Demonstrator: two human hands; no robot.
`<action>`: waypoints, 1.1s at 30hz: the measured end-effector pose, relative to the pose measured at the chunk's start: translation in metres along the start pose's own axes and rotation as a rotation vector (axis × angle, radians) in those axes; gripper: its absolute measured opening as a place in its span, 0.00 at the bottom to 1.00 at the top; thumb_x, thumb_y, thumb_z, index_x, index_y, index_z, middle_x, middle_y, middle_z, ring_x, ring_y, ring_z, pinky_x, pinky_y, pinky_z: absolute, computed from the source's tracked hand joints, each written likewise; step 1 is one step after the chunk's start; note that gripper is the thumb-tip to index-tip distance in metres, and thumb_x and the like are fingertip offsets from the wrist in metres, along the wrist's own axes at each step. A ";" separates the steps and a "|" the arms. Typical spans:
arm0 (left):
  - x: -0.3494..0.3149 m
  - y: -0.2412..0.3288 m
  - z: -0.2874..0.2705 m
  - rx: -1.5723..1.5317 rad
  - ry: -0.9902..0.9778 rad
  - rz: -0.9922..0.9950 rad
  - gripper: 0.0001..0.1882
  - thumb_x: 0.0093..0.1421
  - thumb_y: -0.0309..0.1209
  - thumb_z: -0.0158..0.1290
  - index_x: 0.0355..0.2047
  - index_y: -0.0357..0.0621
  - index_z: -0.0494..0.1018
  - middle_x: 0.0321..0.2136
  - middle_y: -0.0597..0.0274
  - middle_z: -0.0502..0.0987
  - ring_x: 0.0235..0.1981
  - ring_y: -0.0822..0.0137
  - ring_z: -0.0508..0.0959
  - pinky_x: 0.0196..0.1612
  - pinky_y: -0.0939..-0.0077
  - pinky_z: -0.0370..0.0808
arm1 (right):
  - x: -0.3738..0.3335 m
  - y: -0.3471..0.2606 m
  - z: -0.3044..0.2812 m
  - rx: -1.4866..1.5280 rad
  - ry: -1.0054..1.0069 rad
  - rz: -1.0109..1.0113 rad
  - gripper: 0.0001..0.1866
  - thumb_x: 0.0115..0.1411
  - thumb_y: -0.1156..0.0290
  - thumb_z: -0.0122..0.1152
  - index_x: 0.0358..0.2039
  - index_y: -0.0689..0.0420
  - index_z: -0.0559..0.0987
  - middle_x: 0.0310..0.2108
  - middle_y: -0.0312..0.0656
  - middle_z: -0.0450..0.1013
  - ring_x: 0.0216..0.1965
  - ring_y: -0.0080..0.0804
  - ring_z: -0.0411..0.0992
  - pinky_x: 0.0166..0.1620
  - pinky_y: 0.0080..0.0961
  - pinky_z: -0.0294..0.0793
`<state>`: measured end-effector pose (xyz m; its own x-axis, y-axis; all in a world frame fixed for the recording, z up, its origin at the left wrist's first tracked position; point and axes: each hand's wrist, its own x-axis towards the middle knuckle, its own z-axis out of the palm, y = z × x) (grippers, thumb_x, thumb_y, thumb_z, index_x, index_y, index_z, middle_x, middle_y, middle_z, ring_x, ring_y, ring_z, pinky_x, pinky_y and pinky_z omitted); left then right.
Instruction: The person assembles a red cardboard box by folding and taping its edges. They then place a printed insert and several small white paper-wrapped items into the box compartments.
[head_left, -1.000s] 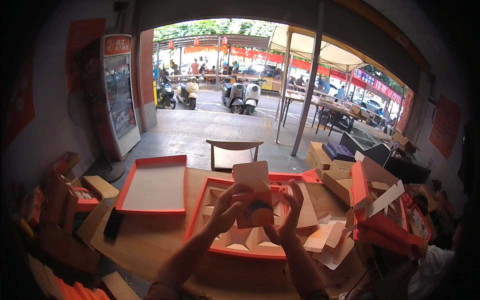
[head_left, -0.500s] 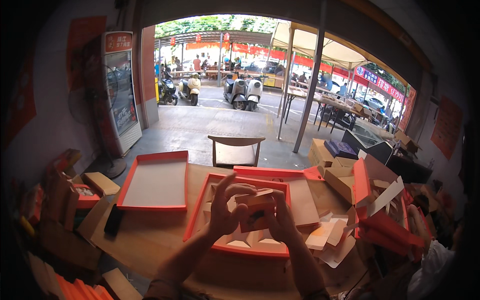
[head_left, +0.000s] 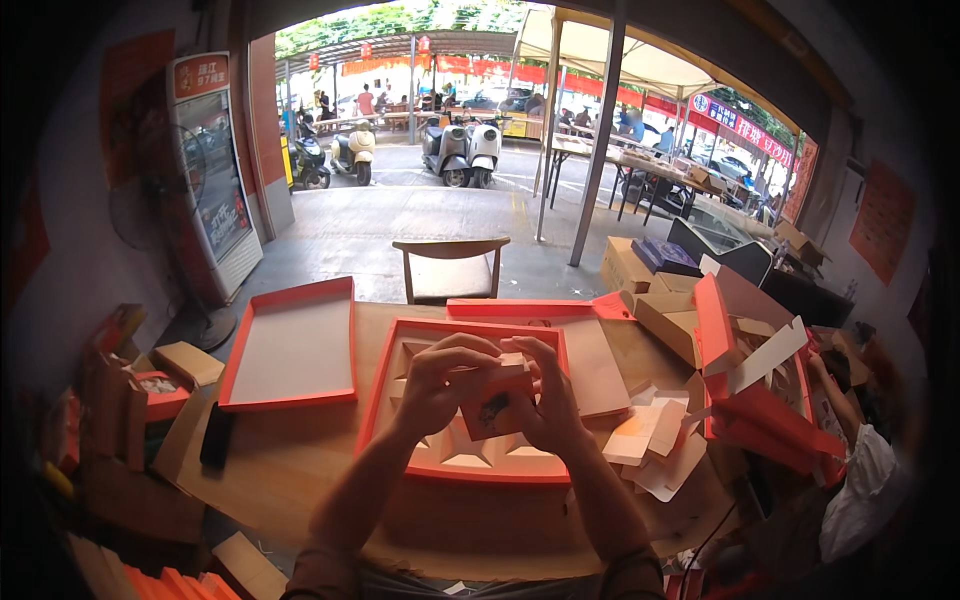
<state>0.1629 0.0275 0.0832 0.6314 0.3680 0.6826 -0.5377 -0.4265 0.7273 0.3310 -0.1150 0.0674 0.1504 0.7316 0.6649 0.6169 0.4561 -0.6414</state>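
Note:
Between my two hands is a small brown cardboard box [head_left: 487, 412] with a dark print on its front, tilted, its top flaps partly hidden by my fingers. My left hand [head_left: 440, 382] is closed on its left side and top, fingers bent over the upper edge. On the other side my right hand [head_left: 546, 408] grips it, thumb along the front and fingers at the top. Just below both hands lies a shallow red-rimmed box [head_left: 490, 473] with pale dividers forming several compartments. My forearms hide part of its near left rim.
At the left of the wooden table [head_left: 270, 480] lies a red-edged lid [head_left: 288, 398]. Folded card pieces [head_left: 655, 440] lie to the right, near open red boxes [head_left: 745, 430] and a person's arm [head_left: 842, 390]. A chair [head_left: 450, 272] stands across the table.
My left fingers have come down from a raised position onto the box's top, and my right fingers have moved over it too. The whole view has shifted slightly.

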 end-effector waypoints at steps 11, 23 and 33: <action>0.007 0.013 0.003 0.735 -0.109 0.314 0.36 0.58 0.36 0.70 0.66 0.46 0.74 0.62 0.50 0.76 0.63 0.45 0.77 0.64 0.50 0.76 | 0.010 -0.013 -0.009 -0.117 0.189 -0.055 0.18 0.67 0.79 0.52 0.58 0.59 0.74 0.62 0.55 0.71 0.62 0.50 0.73 0.64 0.41 0.74; 0.002 -0.003 -0.017 0.422 -0.051 0.013 0.54 0.46 0.30 0.79 0.70 0.46 0.58 0.75 0.42 0.60 0.74 0.49 0.66 0.73 0.50 0.69 | 0.006 -0.011 -0.008 0.112 -0.002 -0.113 0.66 0.50 0.55 0.87 0.80 0.54 0.51 0.77 0.52 0.56 0.69 0.48 0.69 0.67 0.51 0.74; 0.000 -0.006 -0.025 0.198 -0.279 0.013 0.60 0.49 0.32 0.81 0.76 0.44 0.54 0.78 0.45 0.55 0.74 0.54 0.65 0.72 0.57 0.70 | 0.006 -0.030 0.005 -0.113 0.054 -0.132 0.64 0.51 0.62 0.88 0.80 0.51 0.54 0.73 0.53 0.60 0.65 0.48 0.73 0.59 0.46 0.82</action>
<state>0.1529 0.0507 0.0805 0.7681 0.1333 0.6263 -0.4450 -0.5922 0.6718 0.3096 -0.1216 0.0887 0.1018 0.6399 0.7617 0.7164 0.4841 -0.5025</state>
